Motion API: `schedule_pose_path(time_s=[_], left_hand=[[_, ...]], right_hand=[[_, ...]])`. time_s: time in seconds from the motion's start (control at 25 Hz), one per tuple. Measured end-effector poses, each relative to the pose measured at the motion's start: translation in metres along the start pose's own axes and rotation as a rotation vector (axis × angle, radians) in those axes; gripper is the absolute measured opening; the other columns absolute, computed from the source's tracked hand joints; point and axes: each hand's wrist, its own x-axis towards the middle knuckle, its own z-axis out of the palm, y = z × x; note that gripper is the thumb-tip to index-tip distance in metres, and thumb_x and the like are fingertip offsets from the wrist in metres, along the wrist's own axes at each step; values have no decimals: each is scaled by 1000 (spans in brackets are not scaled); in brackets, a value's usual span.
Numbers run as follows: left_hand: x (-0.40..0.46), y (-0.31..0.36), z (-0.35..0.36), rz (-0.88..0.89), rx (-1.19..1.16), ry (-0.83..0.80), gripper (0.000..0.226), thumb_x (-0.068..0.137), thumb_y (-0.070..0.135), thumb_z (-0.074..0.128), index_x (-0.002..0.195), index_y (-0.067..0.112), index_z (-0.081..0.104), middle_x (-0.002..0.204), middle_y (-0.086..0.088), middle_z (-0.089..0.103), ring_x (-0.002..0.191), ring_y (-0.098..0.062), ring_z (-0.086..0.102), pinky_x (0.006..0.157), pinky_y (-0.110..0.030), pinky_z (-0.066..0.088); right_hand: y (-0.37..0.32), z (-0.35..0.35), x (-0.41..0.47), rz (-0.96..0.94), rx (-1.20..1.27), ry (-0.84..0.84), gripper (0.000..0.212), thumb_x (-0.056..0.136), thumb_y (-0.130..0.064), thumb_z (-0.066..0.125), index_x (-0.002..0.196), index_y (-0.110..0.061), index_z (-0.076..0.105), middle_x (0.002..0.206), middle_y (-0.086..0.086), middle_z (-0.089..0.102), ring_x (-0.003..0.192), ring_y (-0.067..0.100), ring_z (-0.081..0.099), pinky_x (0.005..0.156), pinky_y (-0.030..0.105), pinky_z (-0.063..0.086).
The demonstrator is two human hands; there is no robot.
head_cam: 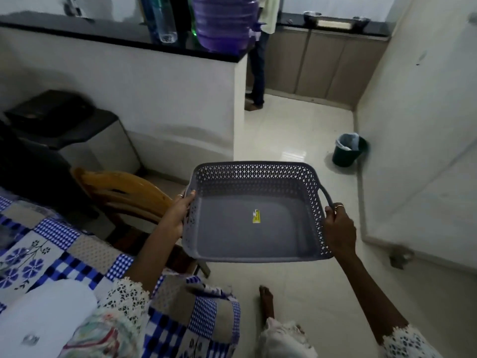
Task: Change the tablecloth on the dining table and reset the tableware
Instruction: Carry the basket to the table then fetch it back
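Two hands carry grey perforated basket (254, 223) level | left hand (178, 215), right hand (338, 228) curled round opposite rims | judged: collecting tableware beside patchwork tablecloth (64, 254).

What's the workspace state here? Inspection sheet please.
Surface: dining table at lower left, covered by a blue-and-white patchwork tablecloth.
Job's things: grey perforated plastic basket, held over the floor, only a yellow sticker inside.
Clutter: white blurred object on the tablecloth.
Hands: left hand grips the basket's left rim; right hand grips its right handle.
Cables: nothing seen.
Surroundings: wooden chair, lined green bin, purple water jar on the counter, another person in the kitchen.
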Motion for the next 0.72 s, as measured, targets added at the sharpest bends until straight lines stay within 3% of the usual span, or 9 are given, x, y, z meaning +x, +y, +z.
schedule_pose_path(time_s=[0.36,0.48,0.6,0.72], left_hand=[[151,120,-48,128,-192,340,35,96,21,51,128,8,54,86,-8,70,68,-20,69,62,-30,58],[178,143,-90,158,-269,482,28,97,20,49,123,13,58,93,-7,69,76,-18,69,62,-27,58],[202,164,-138,195,-354,640,16,98,19,47,102,24,61,72,4,73,62,-11,70,54,-24,57],[224,187,-189,218,-408,761,17,98,20,47,107,24,60,72,5,73,66,-15,69,58,-29,56]], right_hand=[[-174,168,215,-292,25,-248,20,98,-20,39,100,-5,51,92,25,64,85,41,59,66,33,36],[-240,241,247,-421,23,-383,21,98,-20,39,101,-3,52,96,26,64,87,41,59,67,33,35],[-307,321,261,-549,35,-479,22,98,-20,39,103,-3,52,100,26,64,91,43,59,72,39,42],[-376,397,264,-653,30,-556,23,99,-20,38,104,-3,51,100,28,63,93,44,59,75,42,43]])
